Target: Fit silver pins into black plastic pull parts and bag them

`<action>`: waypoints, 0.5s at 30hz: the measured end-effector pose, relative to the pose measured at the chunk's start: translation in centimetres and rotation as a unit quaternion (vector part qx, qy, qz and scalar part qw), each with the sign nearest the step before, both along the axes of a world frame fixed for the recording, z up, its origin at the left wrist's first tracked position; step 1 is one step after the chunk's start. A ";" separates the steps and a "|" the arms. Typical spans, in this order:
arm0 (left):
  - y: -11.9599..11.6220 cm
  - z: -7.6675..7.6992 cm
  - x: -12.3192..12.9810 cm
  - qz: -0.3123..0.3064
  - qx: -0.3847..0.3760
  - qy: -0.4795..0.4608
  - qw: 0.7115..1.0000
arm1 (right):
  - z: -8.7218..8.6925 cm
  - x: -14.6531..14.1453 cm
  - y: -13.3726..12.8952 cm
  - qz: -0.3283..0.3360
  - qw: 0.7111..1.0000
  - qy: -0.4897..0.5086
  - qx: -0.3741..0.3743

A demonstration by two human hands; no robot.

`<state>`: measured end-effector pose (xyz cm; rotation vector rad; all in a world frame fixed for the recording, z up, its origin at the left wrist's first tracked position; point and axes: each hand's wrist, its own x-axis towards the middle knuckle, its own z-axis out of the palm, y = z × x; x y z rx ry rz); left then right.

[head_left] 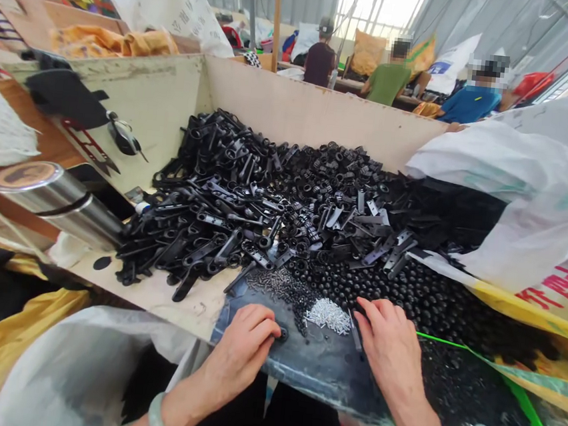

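My left hand [246,344] is over the front of the dark work surface [299,365], its fingers pinched on a small round black part [282,335]. Further right, my right hand [387,333] has its thumb and fingertips around a thin dark piece [355,332] that slants beside a pile of small silver pins [328,316]. Tiny dark parts [277,285] lie just behind the pins. Black round balls [347,283] spread behind my right hand. Long black handle-like parts [213,216] are heaped farther back at the left.
Black rings [339,165] and flat plates [373,221] fill the wooden bin [314,105]. A steel flask [71,202] leans at left. White sacks [532,190] border the right side; an open sack [83,361] sits front left. Several people work beyond the bin.
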<state>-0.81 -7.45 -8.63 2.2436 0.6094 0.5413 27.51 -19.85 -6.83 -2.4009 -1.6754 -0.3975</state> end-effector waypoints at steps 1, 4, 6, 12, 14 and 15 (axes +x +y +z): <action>-0.1 0.2 0.0 0.004 -0.011 0.005 1.000 | 0.1 0.1 0.1 0.008 1.000 0.010 0.004; -0.7 0.3 0.0 0.024 -0.027 0.010 0.999 | 0.5 -0.9 0.1 0.014 0.993 0.101 0.061; -1.0 0.0 0.2 0.033 -0.019 0.011 0.999 | 0.6 -2.5 -0.1 0.031 0.968 0.229 0.103; -1.2 -1.2 1.1 0.069 0.023 0.006 0.997 | -1.1 -9.1 0.0 0.114 0.861 0.482 0.117; -1.2 -1.5 1.2 0.077 0.029 -0.005 0.997 | -1.9 -10.6 0.5 0.128 0.876 0.447 0.126; -1.3 -1.6 1.2 0.079 0.029 -0.010 0.996 | -2.1 -11.1 0.8 0.147 0.887 0.419 0.131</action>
